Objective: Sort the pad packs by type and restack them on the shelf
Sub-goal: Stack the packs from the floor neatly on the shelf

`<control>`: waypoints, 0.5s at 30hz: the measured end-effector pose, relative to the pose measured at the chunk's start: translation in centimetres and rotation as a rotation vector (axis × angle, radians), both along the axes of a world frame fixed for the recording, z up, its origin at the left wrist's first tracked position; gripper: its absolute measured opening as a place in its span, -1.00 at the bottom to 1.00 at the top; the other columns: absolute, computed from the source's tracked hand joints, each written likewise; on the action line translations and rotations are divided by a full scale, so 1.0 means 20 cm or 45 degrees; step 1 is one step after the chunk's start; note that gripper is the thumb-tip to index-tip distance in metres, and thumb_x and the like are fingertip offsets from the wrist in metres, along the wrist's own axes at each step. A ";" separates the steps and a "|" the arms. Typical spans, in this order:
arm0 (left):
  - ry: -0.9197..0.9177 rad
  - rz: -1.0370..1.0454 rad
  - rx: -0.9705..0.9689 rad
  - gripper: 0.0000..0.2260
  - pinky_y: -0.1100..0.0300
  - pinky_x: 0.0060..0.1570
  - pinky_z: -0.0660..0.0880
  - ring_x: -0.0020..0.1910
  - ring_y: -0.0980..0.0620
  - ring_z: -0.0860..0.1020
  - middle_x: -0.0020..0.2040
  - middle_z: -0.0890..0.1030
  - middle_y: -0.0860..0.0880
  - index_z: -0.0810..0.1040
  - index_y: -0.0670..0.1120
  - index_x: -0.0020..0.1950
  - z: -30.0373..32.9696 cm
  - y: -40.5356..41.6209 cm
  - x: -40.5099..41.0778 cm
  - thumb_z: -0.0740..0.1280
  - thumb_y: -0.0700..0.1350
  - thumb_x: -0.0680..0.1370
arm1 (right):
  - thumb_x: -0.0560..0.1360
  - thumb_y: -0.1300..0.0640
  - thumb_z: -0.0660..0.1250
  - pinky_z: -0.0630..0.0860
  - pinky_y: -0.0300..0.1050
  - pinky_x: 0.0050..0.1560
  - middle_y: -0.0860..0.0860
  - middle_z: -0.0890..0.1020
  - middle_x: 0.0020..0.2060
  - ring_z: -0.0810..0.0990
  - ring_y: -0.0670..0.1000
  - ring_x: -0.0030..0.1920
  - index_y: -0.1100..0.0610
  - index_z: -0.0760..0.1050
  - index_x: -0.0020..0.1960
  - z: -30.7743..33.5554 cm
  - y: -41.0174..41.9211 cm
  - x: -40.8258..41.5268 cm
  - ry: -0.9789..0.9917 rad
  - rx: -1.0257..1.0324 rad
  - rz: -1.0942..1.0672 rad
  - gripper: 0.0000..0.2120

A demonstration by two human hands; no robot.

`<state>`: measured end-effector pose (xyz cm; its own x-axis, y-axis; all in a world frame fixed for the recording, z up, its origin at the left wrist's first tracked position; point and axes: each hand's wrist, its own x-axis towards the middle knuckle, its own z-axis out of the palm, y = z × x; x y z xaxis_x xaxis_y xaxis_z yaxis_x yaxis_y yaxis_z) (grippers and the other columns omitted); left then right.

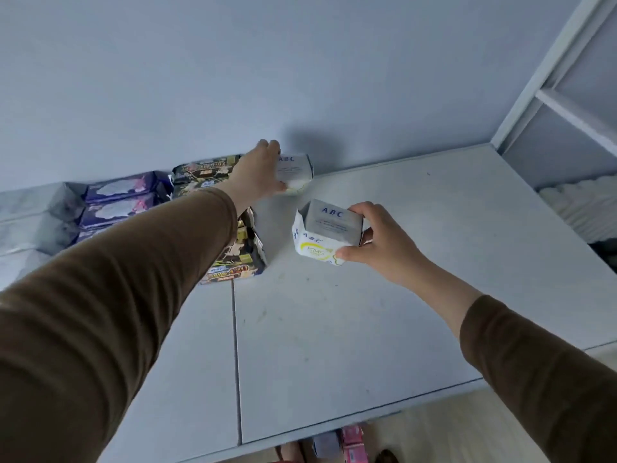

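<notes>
My left hand (258, 172) reaches to the back of the white shelf (400, 295) and grips a white ABC pad pack (297, 172) that stands against the wall. My right hand (377, 242) holds a second white ABC pack (327, 232) with yellow print, its thumb under the front and fingers on the right side, just above the shelf. Black-and-gold packs (233, 262) lie stacked right of my left forearm. Purple packs (117, 202) are stacked further left, with silvery packs (30, 218) at the far left.
The wall (300, 61) closes the back of the shelf. A white shelf frame (547, 81) rises at the right, with white goods (581, 205) behind it. Pink packs (354, 442) show below the shelf's front edge. Bare shelf surface spreads to the right and front.
</notes>
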<state>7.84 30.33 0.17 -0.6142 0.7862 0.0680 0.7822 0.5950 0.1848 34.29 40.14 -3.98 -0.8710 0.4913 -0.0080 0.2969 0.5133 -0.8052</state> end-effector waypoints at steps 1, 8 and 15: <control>0.011 -0.009 -0.011 -0.51 -0.07 -0.08 0.47 0.04 -0.27 0.53 0.15 0.42 -0.20 0.38 -0.21 0.21 -0.03 0.02 -0.05 0.49 -0.09 0.40 | 0.30 0.01 0.56 0.60 0.04 0.01 -0.18 0.44 0.11 0.61 -0.16 -0.15 -0.14 0.38 0.19 -0.02 0.00 -0.04 -0.002 -0.015 -0.004 -0.45; 0.331 -0.052 -0.132 -0.50 -0.06 0.06 0.42 0.12 -0.20 0.48 0.14 0.51 -0.15 0.40 -0.13 0.23 -0.17 0.08 -0.26 0.46 0.08 0.42 | 0.32 0.05 0.54 0.57 -0.09 0.02 -0.20 0.44 0.19 0.62 -0.08 -0.06 -0.11 0.32 0.31 -0.06 0.02 -0.31 -0.027 0.011 -0.041 -0.36; 0.247 -0.117 -0.147 -0.50 -0.10 0.25 0.35 0.31 -0.20 0.31 0.36 0.33 -0.14 0.42 -0.07 0.38 -0.11 -0.02 -0.33 0.41 0.04 0.49 | 0.31 0.13 0.53 0.41 -0.14 -0.15 -0.13 0.52 0.11 0.55 -0.10 -0.21 -0.04 0.34 0.27 -0.03 0.10 -0.60 -0.153 0.152 0.062 -0.39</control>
<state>1.24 29.86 -1.94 -0.5237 0.8477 0.0841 0.8483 0.5280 -0.0391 22.20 42.14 -4.59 -0.8901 0.4522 -0.0575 0.3597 0.6192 -0.6981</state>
